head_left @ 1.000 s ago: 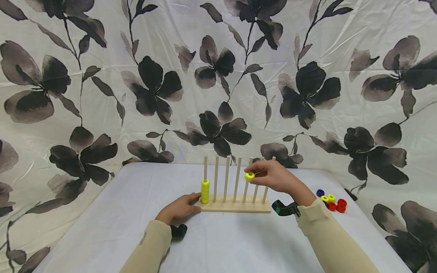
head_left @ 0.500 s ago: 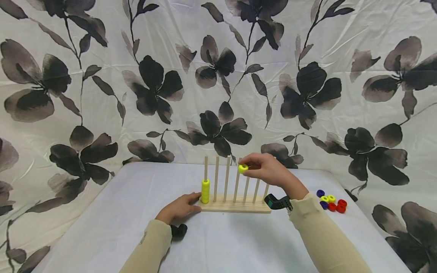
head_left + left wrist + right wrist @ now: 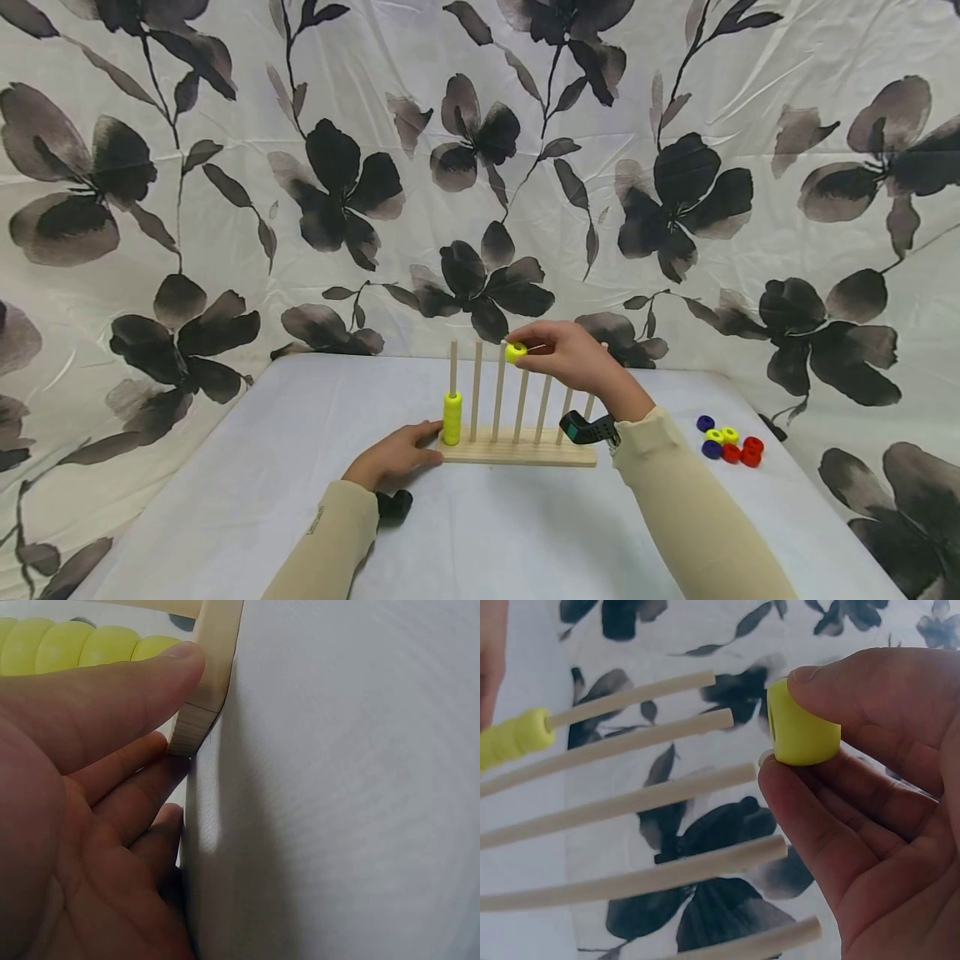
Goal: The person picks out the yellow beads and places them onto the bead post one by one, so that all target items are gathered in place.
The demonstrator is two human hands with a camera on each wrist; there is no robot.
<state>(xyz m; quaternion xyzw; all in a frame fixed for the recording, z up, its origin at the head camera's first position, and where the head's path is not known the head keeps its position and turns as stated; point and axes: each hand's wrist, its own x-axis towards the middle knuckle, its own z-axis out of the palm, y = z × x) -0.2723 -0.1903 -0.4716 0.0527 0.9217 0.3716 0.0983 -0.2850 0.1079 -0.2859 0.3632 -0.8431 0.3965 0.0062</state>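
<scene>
The person's right hand (image 3: 570, 358) pinches a yellow bead (image 3: 515, 352) between thumb and fingertips, and the bead is on no peg. From this grip, the row of upright wooden pegs (image 3: 615, 810) lies below and to the left, their free ends pointing up toward the pinch. In the right wrist view the bead sits just beyond the peg tips, apart from them, its hole facing the pegs and its axis running roughly along theirs. That alignment seems to be what matters most here; which peg lies directly under the bead cannot be told for sure.

The stack of yellow beads (image 3: 452, 421) on the leftmost peg is lower and farther left of the grip, with bare peg above it. The left hand (image 3: 401, 454) is nearer to that stack, holding the end of the wooden base (image 3: 517, 455) between thumb and fingers; the base's long axis stretches from there to below the right hand. The right hand is nearer to the loose blue, yellow and red beads (image 3: 752, 450), which lie low and well off to the right of its grip.
</scene>
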